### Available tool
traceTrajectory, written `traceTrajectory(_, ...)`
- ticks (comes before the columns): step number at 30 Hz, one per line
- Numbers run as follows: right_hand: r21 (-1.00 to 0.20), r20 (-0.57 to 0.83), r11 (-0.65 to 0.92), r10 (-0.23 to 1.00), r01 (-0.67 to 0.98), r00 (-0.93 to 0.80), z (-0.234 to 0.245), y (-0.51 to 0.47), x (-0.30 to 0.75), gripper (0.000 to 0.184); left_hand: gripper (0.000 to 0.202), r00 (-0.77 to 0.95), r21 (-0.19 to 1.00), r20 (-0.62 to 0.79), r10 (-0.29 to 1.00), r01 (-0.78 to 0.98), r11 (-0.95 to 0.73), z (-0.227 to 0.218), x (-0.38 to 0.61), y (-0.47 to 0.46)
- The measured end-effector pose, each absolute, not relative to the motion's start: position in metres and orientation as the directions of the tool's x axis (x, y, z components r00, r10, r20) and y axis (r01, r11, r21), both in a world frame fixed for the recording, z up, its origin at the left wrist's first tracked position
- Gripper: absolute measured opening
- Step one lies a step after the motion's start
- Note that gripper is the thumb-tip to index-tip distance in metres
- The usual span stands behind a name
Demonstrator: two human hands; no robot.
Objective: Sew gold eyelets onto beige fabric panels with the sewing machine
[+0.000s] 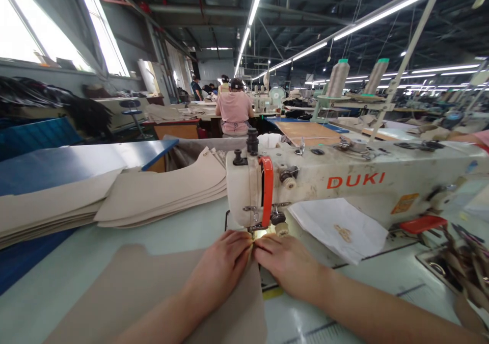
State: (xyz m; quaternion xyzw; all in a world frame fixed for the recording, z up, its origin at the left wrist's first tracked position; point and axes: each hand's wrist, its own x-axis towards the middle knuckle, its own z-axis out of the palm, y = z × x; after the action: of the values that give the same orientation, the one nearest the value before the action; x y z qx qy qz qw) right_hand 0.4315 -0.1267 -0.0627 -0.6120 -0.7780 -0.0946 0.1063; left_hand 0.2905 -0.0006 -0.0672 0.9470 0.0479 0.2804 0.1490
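A beige fabric panel (160, 278) lies flat on the pale table, its upper right corner under the needle area of a white DUKI sewing machine (355, 165). Close to the needle, my left hand (229, 257) is closed on the panel's edge, wrist and forearm resting over the cloth. My right hand (282, 260) meets it from the other side, fingers bent together at the same corner. Whatever those right fingertips pinch is hidden. Light from the machine's lamp glows between both hands. An orange lever guard (267, 191) stands just above them.
Stacked beige panels (164, 196) lie at the left. Behind my right hand, a white cloth (340, 227) with small tan pieces sits under the machine arm. Scissors and straps fill a tray (439, 270) at the right. Thread cones (338, 79) stand behind; a seated person (235, 107) is ahead.
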Motion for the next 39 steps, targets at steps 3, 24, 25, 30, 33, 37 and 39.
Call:
traceTrajectory(3,0.018,0.277,0.228,0.934,0.974,-0.224,-0.062,-0.125,0.432,0.012,0.021,0.836,0.321,0.519,0.176,0.000,-0.947,-0.066,0.292,0.000)
traceTrajectory(24,0.042,0.301,0.341,0.892,0.939,-0.337,-0.065,-0.137,0.429,0.009,0.026,0.850,0.231,0.500,0.166,0.054,-0.971,-0.067,0.280,-0.002)
traceTrajectory(25,0.044,0.291,0.345,0.893,0.938,-0.342,-0.064,-0.138,0.429,0.008,0.027,0.857,0.223,0.486,0.175,0.072,-0.972,-0.067,0.278,-0.002)
traceTrajectory(30,0.059,0.273,0.349,0.896,0.935,-0.351,-0.063,-0.138,0.428,0.007,0.029,0.888,0.207,0.418,0.192,0.113,-0.972,-0.067,0.274,-0.004)
traceTrajectory(33,0.079,0.274,0.353,0.892,0.932,-0.360,-0.062,-0.137,0.429,0.010,0.030,0.890,0.195,0.416,0.188,0.115,-0.974,-0.066,0.275,-0.003)
traceTrajectory(37,0.086,0.278,0.359,0.887,0.929,-0.369,-0.061,-0.136,0.430,0.012,0.030,0.888,0.160,0.434,0.154,0.092,-0.983,-0.067,0.276,0.000)
traceTrajectory(39,0.084,0.279,0.356,0.888,0.931,-0.365,-0.060,-0.136,0.430,0.013,0.030,0.888,0.143,0.438,0.138,0.082,-0.986,-0.069,0.276,0.001)
